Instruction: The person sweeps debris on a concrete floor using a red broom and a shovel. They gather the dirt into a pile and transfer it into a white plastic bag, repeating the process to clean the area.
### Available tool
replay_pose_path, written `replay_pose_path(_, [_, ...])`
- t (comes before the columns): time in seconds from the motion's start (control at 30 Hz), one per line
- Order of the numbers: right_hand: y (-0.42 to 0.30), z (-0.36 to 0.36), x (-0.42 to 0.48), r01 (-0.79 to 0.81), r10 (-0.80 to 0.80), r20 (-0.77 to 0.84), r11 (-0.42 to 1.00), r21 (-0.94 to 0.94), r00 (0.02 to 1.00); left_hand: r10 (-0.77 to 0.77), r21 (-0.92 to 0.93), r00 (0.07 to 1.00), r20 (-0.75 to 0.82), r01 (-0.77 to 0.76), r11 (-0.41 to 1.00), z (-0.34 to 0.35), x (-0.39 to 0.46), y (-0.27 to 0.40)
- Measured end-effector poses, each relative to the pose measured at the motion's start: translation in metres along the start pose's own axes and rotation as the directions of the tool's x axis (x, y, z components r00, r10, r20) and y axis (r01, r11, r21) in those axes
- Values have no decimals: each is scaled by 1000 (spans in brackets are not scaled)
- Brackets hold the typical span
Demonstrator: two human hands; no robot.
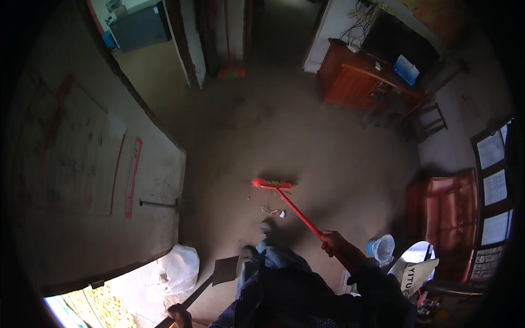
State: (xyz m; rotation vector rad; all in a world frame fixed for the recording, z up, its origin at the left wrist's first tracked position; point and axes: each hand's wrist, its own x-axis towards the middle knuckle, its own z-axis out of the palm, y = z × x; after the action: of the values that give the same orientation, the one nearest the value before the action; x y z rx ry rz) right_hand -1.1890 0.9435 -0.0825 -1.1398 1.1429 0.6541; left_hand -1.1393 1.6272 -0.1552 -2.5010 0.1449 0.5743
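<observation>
My right hand [337, 246] grips the red handle of a broom [301, 215]. The red and green bristle head [271, 184] rests on the bare floor in front of my feet. Between the head and my shoes lies a small heap of sweepings [269, 210], with a crumpled white scrap [282, 214] at its edge. At the lower left, my left hand [179, 315] is closed around the handle of a dark, flat-bladed shovel or dustpan [225, 270]. Its blade is beside my legs; whether it touches the floor I cannot tell.
A clear plastic bag [180, 268] stands by the bright doorway at left, near a door [156, 172]. To my right are a lined bin [381, 248], a white round-topped object [416, 254] and a red-brown leather sofa [451, 211]. A wooden cabinet [348, 82] stands ahead.
</observation>
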Motion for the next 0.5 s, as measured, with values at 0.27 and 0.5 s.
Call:
replay_pose_path(0.27, [-92,-64,78,328,-313,-106,926,188,944,134,-430,930,-341,-281,858,-2,18,8])
replay_pose_path(0.5, [-265,-103,216,375,-285,-308,879,295,908,130,-464,973,192,-27,886,-17,11,21])
